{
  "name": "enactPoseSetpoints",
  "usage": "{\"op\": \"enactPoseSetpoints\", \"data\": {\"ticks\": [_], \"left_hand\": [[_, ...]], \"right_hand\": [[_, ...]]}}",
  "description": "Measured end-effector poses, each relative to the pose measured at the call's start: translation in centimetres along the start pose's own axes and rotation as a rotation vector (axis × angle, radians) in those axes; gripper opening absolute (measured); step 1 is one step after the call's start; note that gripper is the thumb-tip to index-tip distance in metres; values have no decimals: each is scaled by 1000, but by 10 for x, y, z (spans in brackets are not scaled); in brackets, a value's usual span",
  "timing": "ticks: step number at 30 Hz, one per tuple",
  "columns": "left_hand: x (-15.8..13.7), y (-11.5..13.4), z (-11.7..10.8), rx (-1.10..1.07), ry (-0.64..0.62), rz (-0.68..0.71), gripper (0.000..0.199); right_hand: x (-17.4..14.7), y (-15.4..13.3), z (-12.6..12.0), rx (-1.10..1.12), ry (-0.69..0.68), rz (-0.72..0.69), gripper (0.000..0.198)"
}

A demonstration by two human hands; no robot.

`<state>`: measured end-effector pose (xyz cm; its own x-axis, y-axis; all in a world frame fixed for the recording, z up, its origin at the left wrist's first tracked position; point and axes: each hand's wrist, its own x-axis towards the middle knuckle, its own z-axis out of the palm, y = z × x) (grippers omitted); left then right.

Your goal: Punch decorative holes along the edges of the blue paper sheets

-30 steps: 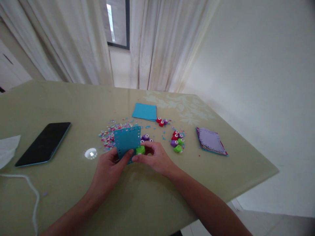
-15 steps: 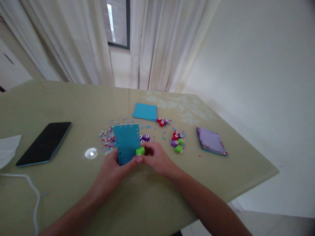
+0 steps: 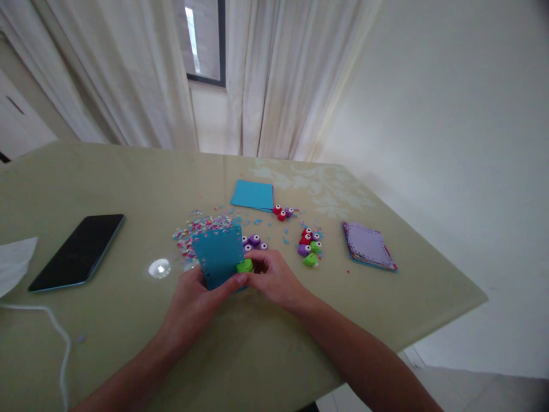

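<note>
My left hand [image 3: 199, 289] is closed on a blue card [image 3: 219, 254] with small holes punched along its edges. The card stands upright, tilted a little back. At its right edge, my right hand [image 3: 272, 274] grips a small green craft punch [image 3: 244, 266], which is set against the card. My left thumb reaches across to the punch. Just behind my right hand lie several purple punches [image 3: 254, 240], partly covered. Loose confetti [image 3: 193, 234] in many colours is spread behind the card.
A stack of plain blue cards [image 3: 253, 195] lies farther back, beside red and purple punches [image 3: 282, 215]. To the right are mixed punches [image 3: 305, 249] and a stack of hole-edged cards [image 3: 369, 246]. A tablet [image 3: 79, 252], white paper [image 3: 16, 263] and a white cable [image 3: 64, 343] lie left.
The blue card has tipped lower and turned slightly, so more confetti shows behind it. Both hands keep their hold, with the punch at the card's right edge.
</note>
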<state>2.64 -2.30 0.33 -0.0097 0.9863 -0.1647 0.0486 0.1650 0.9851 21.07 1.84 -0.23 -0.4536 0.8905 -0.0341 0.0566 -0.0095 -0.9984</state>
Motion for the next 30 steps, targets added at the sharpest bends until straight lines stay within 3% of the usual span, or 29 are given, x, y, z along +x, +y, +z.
{"op": "enactPoseSetpoints", "data": {"ticks": [8,12,16,20,24,27,30], "left_hand": [[4,5,-5,9,-33,58,51],[4,0,-5,-22,70,-25,52],[8,-5,-7,-147,159,-87,49],[11,-4,-8,-205,207,-124,44],[9,1,-6,-227,178,-141,39],[7,2,-3,-262,138,-129,40],[8,-1,-2,-251,132,-123,43]], "right_hand": [[2,-6,2,-34,45,-2,46],[2,-8,-2,-44,17,26,46],[3,-8,-13,-93,156,-21,50],[6,-9,-37,-465,364,-182,31],[11,-3,-60,-848,489,-193,42],[13,4,-67,-984,458,-121,35],[15,8,-70,-980,342,-103,23]]}}
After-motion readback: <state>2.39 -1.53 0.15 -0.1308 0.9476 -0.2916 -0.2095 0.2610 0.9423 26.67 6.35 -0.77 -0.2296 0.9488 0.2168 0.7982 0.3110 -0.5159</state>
